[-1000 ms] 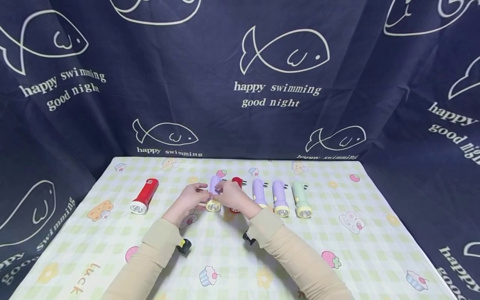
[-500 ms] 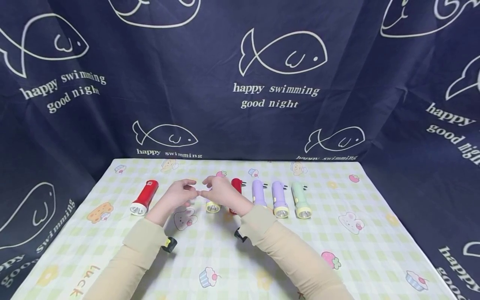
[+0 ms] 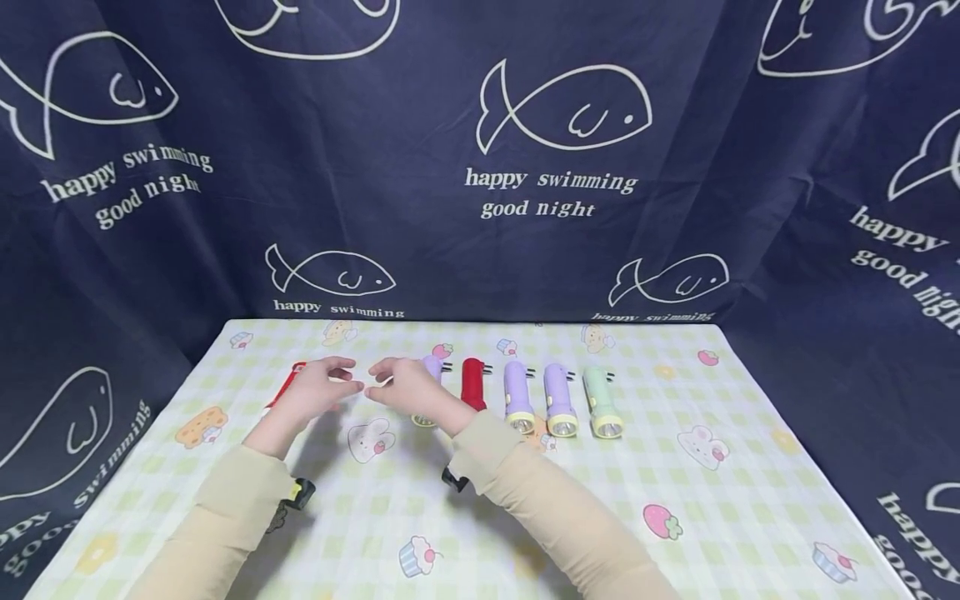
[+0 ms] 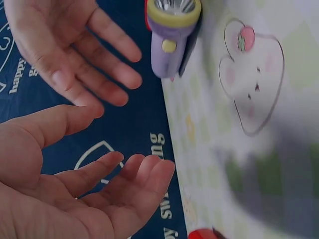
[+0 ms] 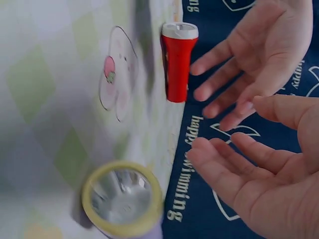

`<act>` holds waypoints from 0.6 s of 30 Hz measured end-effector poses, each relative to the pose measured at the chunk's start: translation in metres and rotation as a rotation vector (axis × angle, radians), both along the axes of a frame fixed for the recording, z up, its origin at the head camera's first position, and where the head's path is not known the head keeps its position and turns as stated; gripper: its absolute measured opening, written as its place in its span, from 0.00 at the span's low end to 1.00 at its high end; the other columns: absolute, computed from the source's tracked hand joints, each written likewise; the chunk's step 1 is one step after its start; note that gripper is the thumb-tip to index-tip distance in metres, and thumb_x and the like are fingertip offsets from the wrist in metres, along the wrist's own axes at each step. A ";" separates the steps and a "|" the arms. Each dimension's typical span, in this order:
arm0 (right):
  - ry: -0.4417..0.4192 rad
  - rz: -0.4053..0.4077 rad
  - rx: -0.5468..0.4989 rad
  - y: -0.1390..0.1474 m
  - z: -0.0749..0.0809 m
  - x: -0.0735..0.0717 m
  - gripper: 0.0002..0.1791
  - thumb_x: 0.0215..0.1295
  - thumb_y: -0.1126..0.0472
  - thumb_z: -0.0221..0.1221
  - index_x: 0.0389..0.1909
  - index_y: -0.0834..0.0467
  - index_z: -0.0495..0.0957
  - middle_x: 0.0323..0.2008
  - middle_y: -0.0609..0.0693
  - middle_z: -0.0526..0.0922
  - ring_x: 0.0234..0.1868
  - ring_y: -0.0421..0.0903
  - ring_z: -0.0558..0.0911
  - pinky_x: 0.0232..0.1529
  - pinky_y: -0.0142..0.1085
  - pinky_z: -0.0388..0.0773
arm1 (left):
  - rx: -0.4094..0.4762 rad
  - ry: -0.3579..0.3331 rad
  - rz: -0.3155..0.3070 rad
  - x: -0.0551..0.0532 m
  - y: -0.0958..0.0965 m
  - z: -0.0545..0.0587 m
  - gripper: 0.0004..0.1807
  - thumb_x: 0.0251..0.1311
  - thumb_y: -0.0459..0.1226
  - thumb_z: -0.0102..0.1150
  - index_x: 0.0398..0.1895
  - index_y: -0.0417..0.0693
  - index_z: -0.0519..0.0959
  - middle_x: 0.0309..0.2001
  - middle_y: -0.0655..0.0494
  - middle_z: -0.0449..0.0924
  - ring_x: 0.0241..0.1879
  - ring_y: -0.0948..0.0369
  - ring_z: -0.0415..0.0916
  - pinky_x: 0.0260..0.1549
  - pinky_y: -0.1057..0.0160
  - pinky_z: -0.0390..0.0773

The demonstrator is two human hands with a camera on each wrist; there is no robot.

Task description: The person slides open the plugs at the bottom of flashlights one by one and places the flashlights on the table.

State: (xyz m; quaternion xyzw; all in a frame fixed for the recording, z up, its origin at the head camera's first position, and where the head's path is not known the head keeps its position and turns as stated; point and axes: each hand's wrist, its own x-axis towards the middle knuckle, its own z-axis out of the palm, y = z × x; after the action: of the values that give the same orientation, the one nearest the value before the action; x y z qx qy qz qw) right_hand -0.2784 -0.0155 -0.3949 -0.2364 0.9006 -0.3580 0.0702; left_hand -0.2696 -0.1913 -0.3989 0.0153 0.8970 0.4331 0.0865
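Observation:
My left hand [image 3: 318, 389] hovers over the red flashlight with a white head [image 3: 288, 385] at the left and hides most of it. It holds nothing, its fingers loosely bent. Facing it, my right hand [image 3: 408, 387] is also bare of any object, in front of the nearest purple flashlight [image 3: 432, 365], which it partly covers. The right wrist view shows the red flashlight [image 5: 178, 69] lying apart from both hands. A purple flashlight [image 4: 169, 46] with a yellow rim appears in the left wrist view, untouched. The fingertips of the two hands are close together.
Right of the hands, a second red flashlight [image 3: 472, 383], two purple ones [image 3: 517, 390] [image 3: 558, 396] and a green one [image 3: 598, 392] lie in a row, plugs sticking out. A checked cloth [image 3: 600, 517] covers the table; a dark printed curtain [image 3: 420, 150] hangs behind.
Both hands have let go of the leftmost purple flashlight and moved left, toward the red flashlight at the far left. The flashlights stay in their places.

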 end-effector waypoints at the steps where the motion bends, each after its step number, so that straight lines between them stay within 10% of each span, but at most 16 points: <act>1: -0.013 0.001 -0.017 -0.002 -0.002 0.000 0.19 0.60 0.57 0.62 0.50 0.60 0.78 0.44 0.53 0.84 0.43 0.43 0.83 0.43 0.26 0.77 | -0.016 0.008 0.004 0.001 -0.003 0.001 0.30 0.58 0.38 0.59 0.61 0.33 0.67 0.53 0.33 0.74 0.44 0.50 0.77 0.37 0.57 0.82; 18: -0.112 0.018 -0.158 -0.044 -0.024 0.007 0.21 0.60 0.60 0.62 0.55 0.60 0.76 0.48 0.54 0.82 0.44 0.42 0.83 0.41 0.22 0.76 | -0.142 0.020 0.093 0.010 -0.054 0.014 0.32 0.60 0.42 0.57 0.62 0.31 0.65 0.56 0.28 0.69 0.47 0.46 0.71 0.32 0.68 0.72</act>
State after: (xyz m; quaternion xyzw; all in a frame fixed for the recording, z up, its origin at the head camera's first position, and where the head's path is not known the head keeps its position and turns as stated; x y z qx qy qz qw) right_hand -0.2715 -0.0599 -0.4189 -0.2287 0.8620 -0.4400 0.1048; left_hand -0.2598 -0.2455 -0.3844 -0.0283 0.9260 0.3719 0.0581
